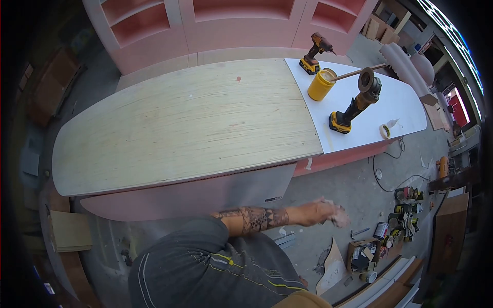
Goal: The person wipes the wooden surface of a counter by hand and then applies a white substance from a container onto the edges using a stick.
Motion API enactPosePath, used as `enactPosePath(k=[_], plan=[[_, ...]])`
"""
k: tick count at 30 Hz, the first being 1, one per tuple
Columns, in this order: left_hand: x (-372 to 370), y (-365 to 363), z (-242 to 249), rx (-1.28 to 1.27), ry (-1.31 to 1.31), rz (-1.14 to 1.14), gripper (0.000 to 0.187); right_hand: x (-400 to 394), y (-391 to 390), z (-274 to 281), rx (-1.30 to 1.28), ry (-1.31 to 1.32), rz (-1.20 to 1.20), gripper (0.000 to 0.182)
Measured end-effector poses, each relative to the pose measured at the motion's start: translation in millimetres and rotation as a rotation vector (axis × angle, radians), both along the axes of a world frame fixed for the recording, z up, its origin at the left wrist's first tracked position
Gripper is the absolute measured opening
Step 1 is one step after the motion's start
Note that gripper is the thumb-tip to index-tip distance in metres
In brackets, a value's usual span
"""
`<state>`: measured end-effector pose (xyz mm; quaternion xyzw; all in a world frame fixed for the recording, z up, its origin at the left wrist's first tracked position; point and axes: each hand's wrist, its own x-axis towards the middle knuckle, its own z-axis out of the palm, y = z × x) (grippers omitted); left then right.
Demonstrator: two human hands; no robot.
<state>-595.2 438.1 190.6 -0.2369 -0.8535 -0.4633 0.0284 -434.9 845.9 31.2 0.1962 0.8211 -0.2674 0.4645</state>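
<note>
My left hand (317, 212), at the end of a tattooed forearm, reaches rightward across my body over the floor. Its fingers are closed around a pale, crumpled thing (340, 217) whose kind I cannot make out. The hand is apart from the long counter with a bare plywood top (179, 118), just beyond it. On the white sheet (390, 110) at the counter's right end stand a cordless drill driver (314, 54), a yellow tub (321, 86) with a stick across its mouth, and a cordless angle grinder (356, 105). My right hand is out of view.
A tape roll (384, 131) and a small white bottle (393, 123) lie near the sheet's front edge. Paint cans (405, 210), a box (363, 254) and a cable (382, 185) occupy the floor at right. Pink shelving (241, 31) stands behind the counter.
</note>
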Motion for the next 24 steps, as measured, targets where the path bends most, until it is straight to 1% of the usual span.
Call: enactPosePath(k=[1,3,5,6,7,8,9,11,12,13,14,15,16,17,19,21,22,23,24], plan=[[-6.4,-16.0,4.5,0.059,0.068,0.111,0.042,8.6,8.8,0.0,-0.009,0.011,-0.045,0.042],[-17.4,-83.4,18.6,0.049,0.328,0.344,0.040,27.3,14.6,-7.6,-0.044,0.028,-0.136,0.041],[-2.4,-163.7,32.2,-0.081,0.301,0.606,0.039,33.8,8.2,-20.8,-0.093,0.058,-0.229,0.040],[26.9,-234.2,25.7,-0.219,0.269,0.866,0.037,25.8,-1.5,-30.7,-0.130,0.078,-0.261,0.040],[46.1,-259.3,8.9,-0.352,0.283,1.069,0.032,19.2,-7.2,-35.5,-0.155,0.101,-0.301,0.039],[69.3,-274.4,6.6,-0.279,0.065,1.143,0.037,14.6,-12.3,-39.0,-0.177,0.120,-0.341,0.039],[82.7,-276.7,-19.5,-0.393,0.097,1.215,0.039,8.6,-16.0,-41.3,-0.196,0.139,-0.375,0.038],[84.3,-236.9,-62.4,-0.566,0.159,1.133,0.038,-15.5,-35.2,-47.9,-0.246,0.179,-0.429,0.037],[79.4,-196.7,-65.2,-0.515,0.197,1.044,0.041,-25.7,-46.2,-51.0,-0.270,0.193,-0.451,0.037],[77.6,-165.4,-57.1,-0.465,0.144,0.775,0.042,-33.3,-54.0,-52.2,-0.287,0.203,-0.469,0.037],[75.9,-144.2,-18.2,-0.379,-0.043,0.522,0.044,-43.3,-61.6,-51.8,-0.304,0.215,-0.486,0.036],[74.4,-128.8,-28.2,-0.265,-0.003,0.515,0.045,-57.6,-68.7,-51.0,-0.321,0.232,-0.502,0.036],[77.7,-121.7,-27.3,-0.151,0.044,0.507,0.046,-74.5,-76.5,-49.5,-0.338,0.250,-0.516,0.035],[80.5,-133.8,-28.2,-0.147,0.046,0.545,0.046,-90.8,-84.5,-47.7,-0.354,0.266,-0.530,0.035],[106.2,-172.8,2.3,-0.137,0.293,0.684,0.048,-149.8,-133.7,-11.0,-0.479,0.419,-0.460,0.030],[152.3,-232.6,21.0,-0.304,0.283,0.887,0.051,-196.0,-175.5,11.8,-0.654,0.531,-0.418,0.031],[180.7,-263.9,17.4,-0.428,0.194,0.985,0.052,-204.4,-202.9,33.4,-0.632,0.587,-0.349,0.031],[213.3,-296.4,3.6,-0.571,0.065,1.020,0.050,-208.6,-234.6,64.8,-0.613,0.644,-0.280,0.032],[251.2,-324.4,-19.8,-0.468,0.002,1.031,0.048,-213.8,-256.2,76.3,-0.615,0.633,-0.254,0.032]])
